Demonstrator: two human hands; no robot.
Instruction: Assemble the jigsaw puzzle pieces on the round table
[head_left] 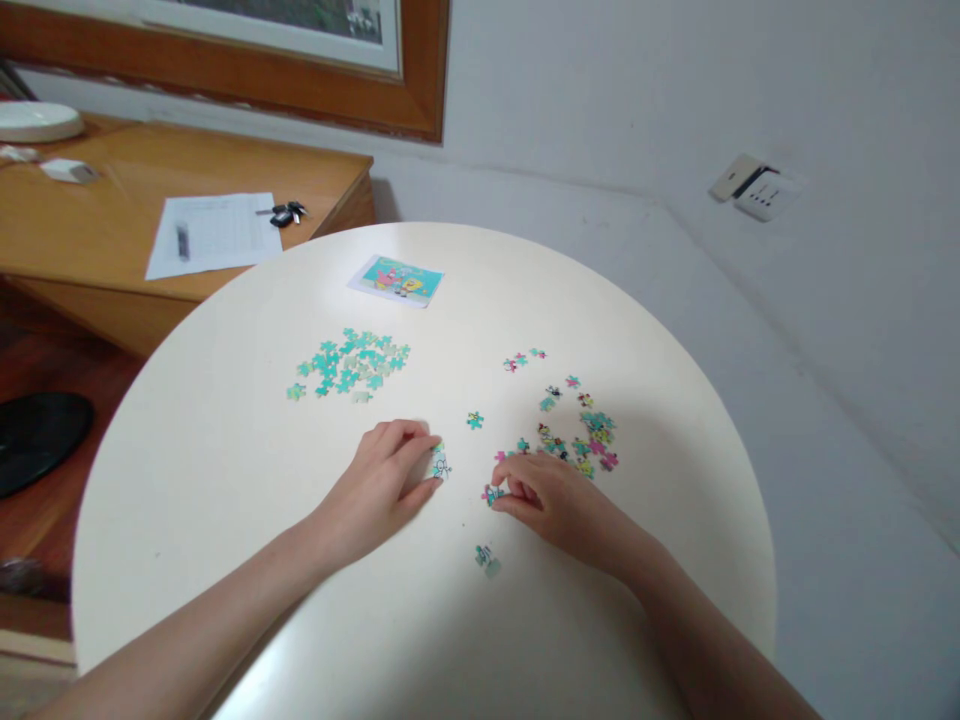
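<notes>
My left hand (388, 468) rests on the white round table (225, 500), thumb and fingers closed on the edges of a small joined bit of jigsaw puzzle (439, 464) with a black line drawing on it. To its right, my right hand (551, 490) pinches a pink and teal puzzle piece (491, 495) at the tabletop. A single teal and yellow piece (475, 420) lies above the gap between the hands. Nearer to me sits a small cluster of pieces (487, 560). Mixed-colour pieces (598, 428) spread beyond my right hand, which partly hides some.
A pile of teal pieces (352, 360) lies at the left. Toward the far edge is a cartoon picture card (401, 280). A wooden desk (225, 165) adjoins the table, bearing a paper sheet (214, 235) and keys (287, 213). A wall (600, 120) stands behind and right.
</notes>
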